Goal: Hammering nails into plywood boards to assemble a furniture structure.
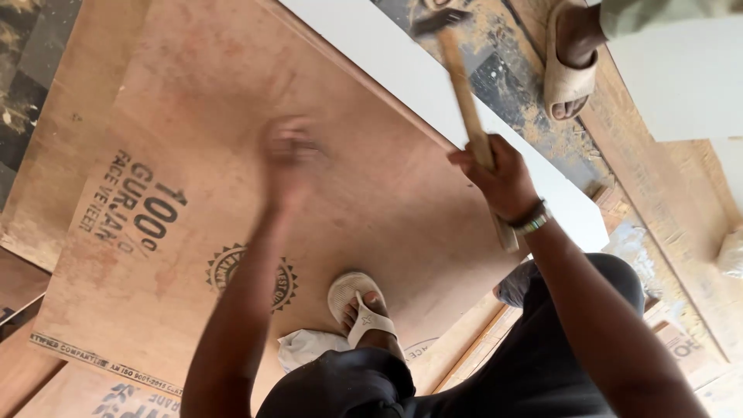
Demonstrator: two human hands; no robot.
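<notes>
Wooden and pale, the hammer handle (468, 101) runs up and away from our right hand (499, 174), which is wrapped tightly around its lower part, with a short stub of the shaft sticking out below the wrist. The dark metal hammer head (437, 19) sits at the far end, near the top edge of view, above a white board (402, 66) that lies along the far edge of the plywood sheet (232, 178).

Our left hand (288, 151) is blurred as it hovers over or presses on the reddish-brown plywood; we cannot tell whether its fingers are spread or curled, or whether they pinch anything small. Our sandalled foot (360, 306) stands on the sheet near its closer edge, beside a crumpled white cloth (306, 347).

We judge the hammer to be top-heavy and rigid, with a dry wooden shaft that offers good friction; a grip low on the shaft, as here, gives the most swing. The plywood looks broad, stiff and heavy, best lifted by its edges.

Another person's sandalled foot (569, 66) rests on the dusty floor at upper right.
</notes>
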